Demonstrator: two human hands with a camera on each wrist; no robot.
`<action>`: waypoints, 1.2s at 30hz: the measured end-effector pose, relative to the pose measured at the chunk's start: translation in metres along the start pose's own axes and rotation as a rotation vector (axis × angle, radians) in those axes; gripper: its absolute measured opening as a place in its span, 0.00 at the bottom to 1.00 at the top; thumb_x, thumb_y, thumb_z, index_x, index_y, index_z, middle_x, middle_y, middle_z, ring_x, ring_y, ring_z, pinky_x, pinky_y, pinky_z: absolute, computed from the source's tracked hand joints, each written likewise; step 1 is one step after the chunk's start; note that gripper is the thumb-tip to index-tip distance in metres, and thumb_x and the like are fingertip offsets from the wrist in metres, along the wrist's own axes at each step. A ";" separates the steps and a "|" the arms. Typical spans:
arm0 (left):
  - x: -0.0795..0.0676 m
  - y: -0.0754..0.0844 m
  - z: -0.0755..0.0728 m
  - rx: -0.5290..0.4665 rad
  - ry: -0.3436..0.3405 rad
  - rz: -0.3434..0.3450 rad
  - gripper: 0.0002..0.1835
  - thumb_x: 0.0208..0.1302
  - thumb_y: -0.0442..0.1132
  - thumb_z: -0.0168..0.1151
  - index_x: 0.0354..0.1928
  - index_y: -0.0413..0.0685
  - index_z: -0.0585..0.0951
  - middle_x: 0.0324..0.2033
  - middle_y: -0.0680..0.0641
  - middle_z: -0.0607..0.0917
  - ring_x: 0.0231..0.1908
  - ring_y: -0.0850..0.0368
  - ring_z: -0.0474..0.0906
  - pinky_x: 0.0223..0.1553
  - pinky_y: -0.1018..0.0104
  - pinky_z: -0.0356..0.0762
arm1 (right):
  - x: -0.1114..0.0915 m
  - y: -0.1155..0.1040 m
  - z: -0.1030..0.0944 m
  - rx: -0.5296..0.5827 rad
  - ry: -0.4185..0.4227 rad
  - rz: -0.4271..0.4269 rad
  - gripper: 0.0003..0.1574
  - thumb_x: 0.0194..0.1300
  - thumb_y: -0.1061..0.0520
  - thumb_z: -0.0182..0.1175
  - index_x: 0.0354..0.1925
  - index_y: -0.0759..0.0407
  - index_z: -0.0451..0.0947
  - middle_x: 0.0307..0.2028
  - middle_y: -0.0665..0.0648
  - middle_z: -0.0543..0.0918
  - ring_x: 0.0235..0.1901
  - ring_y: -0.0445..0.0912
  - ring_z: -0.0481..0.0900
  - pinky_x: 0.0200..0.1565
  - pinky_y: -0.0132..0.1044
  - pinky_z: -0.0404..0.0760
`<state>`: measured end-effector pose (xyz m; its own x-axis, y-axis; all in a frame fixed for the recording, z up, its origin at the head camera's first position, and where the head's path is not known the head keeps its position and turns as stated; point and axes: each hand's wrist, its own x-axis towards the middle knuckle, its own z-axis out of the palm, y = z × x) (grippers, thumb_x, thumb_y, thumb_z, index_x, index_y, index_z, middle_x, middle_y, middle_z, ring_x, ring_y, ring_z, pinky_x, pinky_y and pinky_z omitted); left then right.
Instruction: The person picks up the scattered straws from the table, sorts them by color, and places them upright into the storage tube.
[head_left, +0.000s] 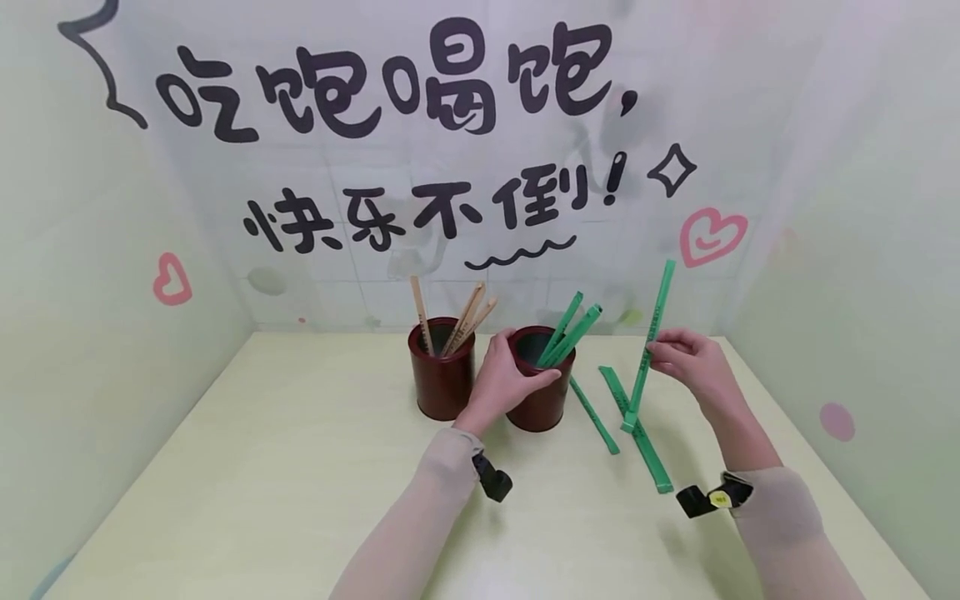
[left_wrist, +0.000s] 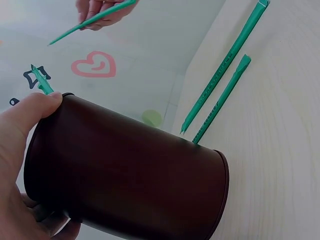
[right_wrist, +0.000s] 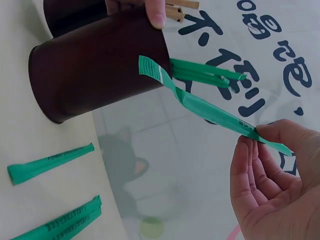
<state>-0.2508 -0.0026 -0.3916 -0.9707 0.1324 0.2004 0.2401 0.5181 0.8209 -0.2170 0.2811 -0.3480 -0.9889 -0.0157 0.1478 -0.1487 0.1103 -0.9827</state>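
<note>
Near the far side of the table, my left hand (head_left: 501,379) grips the dark red can (head_left: 536,408) at its rim and side. Several green wrapped sticks (head_left: 562,337) lean inside that can, poking out of the top. Between thumb and fingertips, my right hand (head_left: 697,362) pinches another green wrapped stick (head_left: 658,304), held above the table to the right of the can. Its lower end hangs down in the head view; the right wrist view shows its flat green wrapper (right_wrist: 210,109) with dark print, bent near the far end.
Just left stands a second dark red can (head_left: 444,387) holding several tan wrapped sticks (head_left: 467,321). On the table (head_left: 300,467) right of the cans lie a thin green stick (head_left: 596,417) and wider green wrapping (head_left: 651,458). Walls with printed lettering enclose the back and sides.
</note>
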 end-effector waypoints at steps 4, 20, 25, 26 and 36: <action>0.001 0.000 0.000 0.006 0.000 -0.001 0.52 0.53 0.58 0.74 0.72 0.43 0.58 0.66 0.40 0.69 0.65 0.46 0.69 0.64 0.49 0.75 | 0.003 -0.010 0.009 0.055 0.024 -0.030 0.02 0.69 0.59 0.62 0.40 0.54 0.77 0.29 0.42 0.86 0.31 0.34 0.85 0.41 0.24 0.84; 0.002 -0.001 -0.001 0.012 0.000 0.007 0.52 0.53 0.58 0.74 0.72 0.43 0.57 0.66 0.40 0.69 0.64 0.46 0.69 0.63 0.49 0.75 | 0.019 -0.026 0.044 0.227 0.164 -0.141 0.03 0.66 0.63 0.64 0.36 0.57 0.78 0.27 0.45 0.87 0.28 0.36 0.87 0.40 0.27 0.85; 0.002 -0.001 0.000 0.021 -0.001 0.009 0.53 0.53 0.59 0.74 0.72 0.43 0.57 0.66 0.40 0.69 0.64 0.46 0.69 0.64 0.49 0.75 | 0.023 -0.026 0.052 0.251 0.236 -0.166 0.05 0.65 0.63 0.65 0.36 0.58 0.77 0.27 0.47 0.86 0.28 0.37 0.87 0.39 0.28 0.86; 0.002 0.000 0.000 0.024 -0.001 0.009 0.53 0.52 0.59 0.74 0.72 0.43 0.57 0.66 0.40 0.69 0.64 0.46 0.69 0.64 0.50 0.75 | 0.024 -0.026 0.053 0.258 0.245 -0.173 0.05 0.65 0.64 0.65 0.36 0.59 0.77 0.27 0.47 0.85 0.28 0.38 0.87 0.39 0.28 0.86; 0.001 0.001 0.000 0.013 0.005 0.008 0.53 0.52 0.58 0.74 0.72 0.43 0.57 0.65 0.40 0.69 0.64 0.45 0.69 0.64 0.49 0.75 | 0.028 -0.019 0.071 0.219 0.256 -0.229 0.06 0.65 0.65 0.64 0.38 0.63 0.75 0.28 0.45 0.84 0.28 0.37 0.85 0.39 0.29 0.86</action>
<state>-0.2519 -0.0026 -0.3907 -0.9687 0.1323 0.2102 0.2483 0.5279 0.8122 -0.2419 0.2083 -0.3330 -0.9022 0.2356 0.3612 -0.3887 -0.0817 -0.9177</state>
